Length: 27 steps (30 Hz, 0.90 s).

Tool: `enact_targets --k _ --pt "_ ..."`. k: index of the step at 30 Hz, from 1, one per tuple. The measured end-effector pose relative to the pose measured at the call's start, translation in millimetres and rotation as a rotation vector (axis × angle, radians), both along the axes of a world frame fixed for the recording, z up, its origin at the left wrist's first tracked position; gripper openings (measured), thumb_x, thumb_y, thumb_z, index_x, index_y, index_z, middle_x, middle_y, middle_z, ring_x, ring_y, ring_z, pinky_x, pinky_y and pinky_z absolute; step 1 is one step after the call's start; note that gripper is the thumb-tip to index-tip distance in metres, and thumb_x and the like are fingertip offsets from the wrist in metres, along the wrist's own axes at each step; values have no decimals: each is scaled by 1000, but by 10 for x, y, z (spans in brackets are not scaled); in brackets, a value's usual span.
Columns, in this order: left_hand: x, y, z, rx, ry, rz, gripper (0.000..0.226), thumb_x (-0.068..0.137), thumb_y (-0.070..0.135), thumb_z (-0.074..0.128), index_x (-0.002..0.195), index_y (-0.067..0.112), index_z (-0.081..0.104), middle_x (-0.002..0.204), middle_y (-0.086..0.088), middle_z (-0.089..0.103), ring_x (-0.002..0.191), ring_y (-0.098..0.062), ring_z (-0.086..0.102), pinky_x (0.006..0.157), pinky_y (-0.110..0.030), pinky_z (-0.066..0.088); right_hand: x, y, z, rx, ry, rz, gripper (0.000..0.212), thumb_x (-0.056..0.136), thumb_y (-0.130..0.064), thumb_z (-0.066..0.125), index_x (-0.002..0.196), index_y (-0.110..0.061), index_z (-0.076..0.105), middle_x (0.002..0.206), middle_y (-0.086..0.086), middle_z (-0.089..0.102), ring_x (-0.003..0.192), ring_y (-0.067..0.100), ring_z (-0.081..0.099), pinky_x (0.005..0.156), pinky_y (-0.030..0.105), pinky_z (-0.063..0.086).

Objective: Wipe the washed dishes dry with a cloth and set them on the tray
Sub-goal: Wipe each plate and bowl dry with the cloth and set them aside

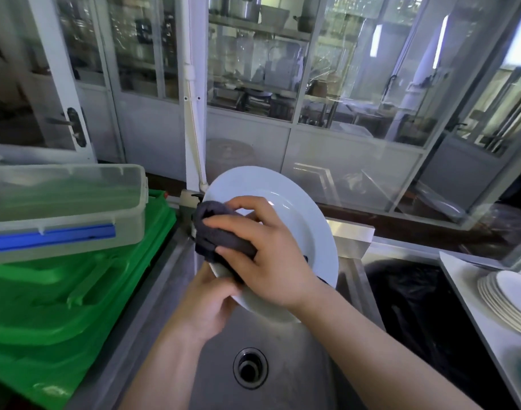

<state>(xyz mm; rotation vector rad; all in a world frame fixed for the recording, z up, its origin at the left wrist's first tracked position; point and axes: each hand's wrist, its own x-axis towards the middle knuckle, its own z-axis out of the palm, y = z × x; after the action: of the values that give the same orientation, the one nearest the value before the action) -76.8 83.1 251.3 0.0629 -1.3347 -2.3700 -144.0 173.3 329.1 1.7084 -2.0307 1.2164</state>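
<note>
White plate (285, 196) held tilted on edge above the steel sink (271, 344), over the drain (250, 367). Going left to right: stacked green crates (61, 297) at far left, with a clear lidded container (67, 208) on top, blue clip along its front. Next, left hand (207, 306) curled around the plate's lower rim, thumb over the near edge, fingers hidden behind. Then right hand (262, 255), fingers bent and closed around a bunched dark cloth (217, 232), pressed against the plate's face near its left rim; thumb on the upper side of the cloth, fingertips wrapped over its front. Beyond the sink's right wall, a bin lined with a black bag (416, 315). At far right, a stack of white plates (510, 300) resting on a pale surface (466, 294), well apart from the held plate. Glass-fronted cabinets (253, 69) behind.
</note>
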Motion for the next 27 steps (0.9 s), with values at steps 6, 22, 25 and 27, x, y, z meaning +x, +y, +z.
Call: enact_targets --k 6,22,25,27 --pt "119 59 -2 -85 -74 -59 73 44 13 64 116 8 56 95 -12 72 92 -28 68 78 -40 54 -367 -443 353 -38 22 -299 35 88 -15 66 123 -20 65 129 9 49 112 29 53 97 35 43" --pt "165 -216 -5 34 45 97 68 58 -3 57 125 10 53 107 -11 70 101 -29 66 77 -40 57 -534 -58 59 434 33 -527 53 86 -7 47 130 -37 54 140 0 39 111 36 51 93 40 46" --pt "162 -214 -12 28 54 94 75 54 4 62 128 8 51 111 -15 68 104 -32 65 80 -43 57 -385 -27 33 471 32 -410 56 84 -4 45 128 -37 57 139 -3 44 119 27 49 96 29 41" --pt "161 -213 -21 37 42 93 72 58 -2 56 129 8 51 111 -15 68 104 -32 65 77 -40 57 -278 -20 52 420 -17 -298 53 85 -4 50 129 -32 59 136 -3 49 123 18 48 98 24 37"
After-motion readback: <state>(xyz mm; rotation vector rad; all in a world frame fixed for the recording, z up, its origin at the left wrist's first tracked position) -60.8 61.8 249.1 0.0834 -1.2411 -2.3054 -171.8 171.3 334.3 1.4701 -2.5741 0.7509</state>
